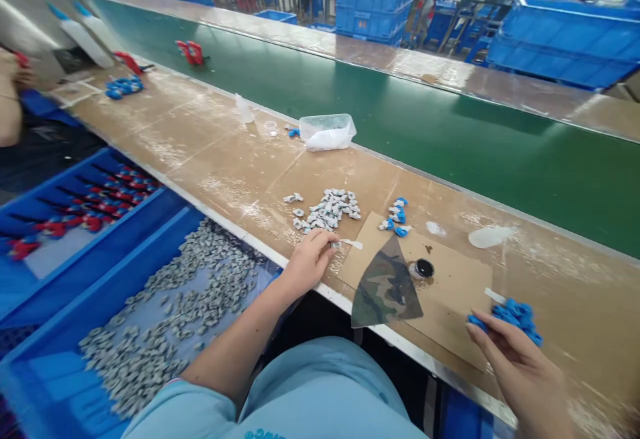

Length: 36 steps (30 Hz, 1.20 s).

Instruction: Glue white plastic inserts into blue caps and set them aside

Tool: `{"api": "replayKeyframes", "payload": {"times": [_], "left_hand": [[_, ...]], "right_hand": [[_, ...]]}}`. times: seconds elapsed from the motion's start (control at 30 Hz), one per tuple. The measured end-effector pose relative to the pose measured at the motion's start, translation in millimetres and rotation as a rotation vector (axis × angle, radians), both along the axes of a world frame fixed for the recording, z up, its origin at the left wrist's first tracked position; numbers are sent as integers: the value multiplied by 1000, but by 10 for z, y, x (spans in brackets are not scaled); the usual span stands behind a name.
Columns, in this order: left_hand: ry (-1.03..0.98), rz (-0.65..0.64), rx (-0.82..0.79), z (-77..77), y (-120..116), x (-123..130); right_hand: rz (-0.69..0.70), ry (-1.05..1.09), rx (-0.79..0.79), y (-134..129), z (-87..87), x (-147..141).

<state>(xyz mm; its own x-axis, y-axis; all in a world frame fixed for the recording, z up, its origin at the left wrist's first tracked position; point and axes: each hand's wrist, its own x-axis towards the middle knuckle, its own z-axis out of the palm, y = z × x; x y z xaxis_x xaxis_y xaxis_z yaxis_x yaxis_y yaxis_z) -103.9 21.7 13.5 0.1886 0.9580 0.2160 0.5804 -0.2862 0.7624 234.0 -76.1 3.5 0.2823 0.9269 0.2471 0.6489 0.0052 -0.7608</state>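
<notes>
My left hand [311,260] rests at the near edge of the bench, its thumb and fingers closed on a small grey part [335,244]. Just beyond its fingertips lies a white flat stick [353,243], beside a loose pile of grey parts [334,208]. At the right, my right hand [520,369] pinches a small blue part [477,322]. A heap of blue parts [517,317] lies right behind those fingers, with another white stick [495,296] next to it. Between my hands are a camouflage cloth piece [387,287] and a small jar with black content [423,268], on cardboard [460,272].
Several blue-and-grey assembled pieces [399,215] lie past the cloth. A clear plastic tub [327,133] stands by the green conveyor belt [430,109]. Left of me, a blue crate [45,365] holds many grey parts; another crate [45,292] holds red pieces. A co-worker's arm [9,99] shows far left.
</notes>
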Motion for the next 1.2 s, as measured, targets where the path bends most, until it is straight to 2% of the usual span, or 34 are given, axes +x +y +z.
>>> {"api": "replayKeyframes", "payload": {"times": [0.17,0.3,0.43,0.57,0.83,1.0,1.2], "left_hand": [[-345,-115,-143,-22,-106,305],[-515,-225,-368,-72,-130,502],[-731,-176,-612,-60,-148,607],[-868,-157,-714,-15,-166,652],[-982,-134,-785,-28,-175,725],[-971,-183,-892,-59,-183,762],[-902,-142,-804,-108,-209,854]], "right_hand": [[114,122,77,247,74,-295],[111,-59,95,401,108,-385],[191,-258,146,513,175,-431],[235,-306,139,569,196,-445],[212,-307,137,566,209,-416],[207,-276,116,549,196,-403],[196,-61,80,397,227,-515]]}}
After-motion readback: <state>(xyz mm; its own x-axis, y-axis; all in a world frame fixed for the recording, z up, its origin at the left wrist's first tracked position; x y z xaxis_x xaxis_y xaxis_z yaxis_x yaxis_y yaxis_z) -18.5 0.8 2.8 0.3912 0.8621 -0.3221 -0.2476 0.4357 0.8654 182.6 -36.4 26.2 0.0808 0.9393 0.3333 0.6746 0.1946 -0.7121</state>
